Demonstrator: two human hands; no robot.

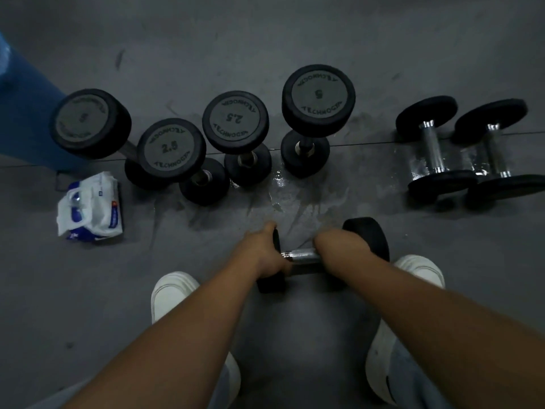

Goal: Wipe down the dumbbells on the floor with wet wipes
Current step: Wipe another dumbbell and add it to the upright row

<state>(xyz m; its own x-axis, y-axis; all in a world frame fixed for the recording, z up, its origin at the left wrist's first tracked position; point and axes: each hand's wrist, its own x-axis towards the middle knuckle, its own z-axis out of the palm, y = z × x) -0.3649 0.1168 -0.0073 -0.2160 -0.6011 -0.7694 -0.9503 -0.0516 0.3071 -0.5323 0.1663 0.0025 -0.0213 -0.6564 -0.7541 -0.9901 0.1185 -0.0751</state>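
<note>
Black-ended dumbbell (300,256) lies between white shoes (174,293). The left hand (269,255) curls round its left end; the right hand (339,246) covers the handle, fingers hidden. Further left a wipes pack (91,206) gapes, white sheets showing. Beyond, bare wet floor (295,190), then six more weights (236,122).

near dumbbell (300,256), handle: bare metal with a fine rough knurl and a dull shine where I see it.
near dumbbell, heads: black, matt, rubber-like.
upright dumbbells (236,122): matt black rims, flat grey lettered end faces.
lying dumbbells (433,152): bright glossy chrome handles, dark matt heads.
floor (88,290): grey, matt, with wet glossy patches in front of me.
wipes pack (94,208): thin crinkled plastic film, slightly shiny.
my shoes (171,293): white, smooth.
</note>
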